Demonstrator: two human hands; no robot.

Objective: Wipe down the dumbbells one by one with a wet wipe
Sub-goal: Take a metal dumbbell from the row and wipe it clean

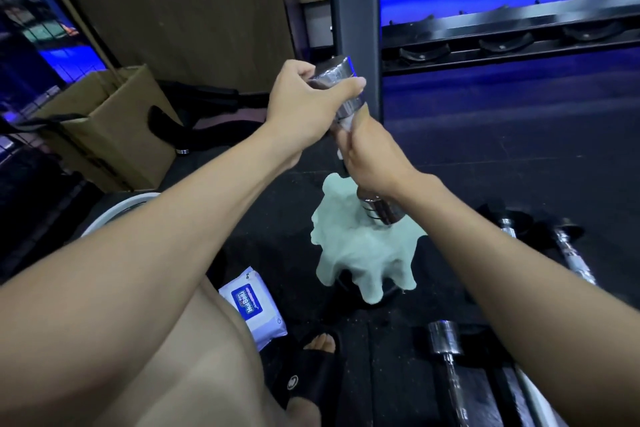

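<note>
- While our left hand grips the upper head of the dumbbell, held tilted in the air, our right hand is wrapped round its handle with the wet wipe trailing below.
- We judge the handle wipe is under way.
- Next we should work the wipe onto the heads; other dumbbells wait on the floor.

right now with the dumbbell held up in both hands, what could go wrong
1. The dumbbell is held in the air directly above a sandalled foot; a wet grip could slip and drop it.
2. The wipe hangs loose under the right hand, so it may bunch or fall instead of wiping.
</note>
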